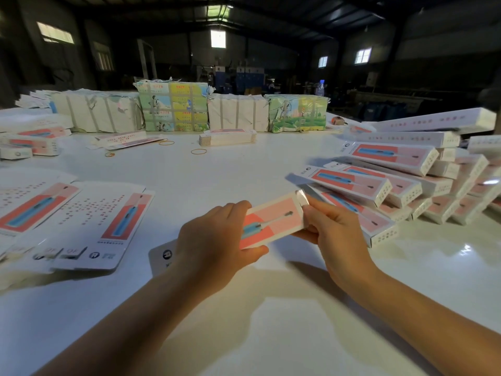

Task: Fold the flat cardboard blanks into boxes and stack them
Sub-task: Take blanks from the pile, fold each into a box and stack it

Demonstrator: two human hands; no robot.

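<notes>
Grip, left hand (pixel 217 234): fingers curled over the near half of the box (pixel 271 221), thumb underneath, clamping it so the far end stays steady.
Grip, right hand (pixel 333 229): fingers pinch round the far end of the same box, next to its shiny end flap (pixel 301 198); probably there to tuck that flap shut.
Box position: held between both hands just above the bench (pixel 230 172), front face up, angled away toward the right.
Step in hand: judged to be the closing of one end; the body already looks squared up, and the near end is hidden by the left hand.
Finished boxes (pixel 401 180): leaning in overlapping rows on the right, just beyond the right hand, so a done box can be set down with a short reach.
Flat blanks (pixel 89 221): spread printed side up on the left, close to the left hand for the next pick.
Further out: rubber bands (pixel 198 151) lie loose mid-bench; wrapped bundles (pixel 173 107) line the far edge, likely unopened stock; a water bottle (pixel 320 88) stands behind them.
</notes>
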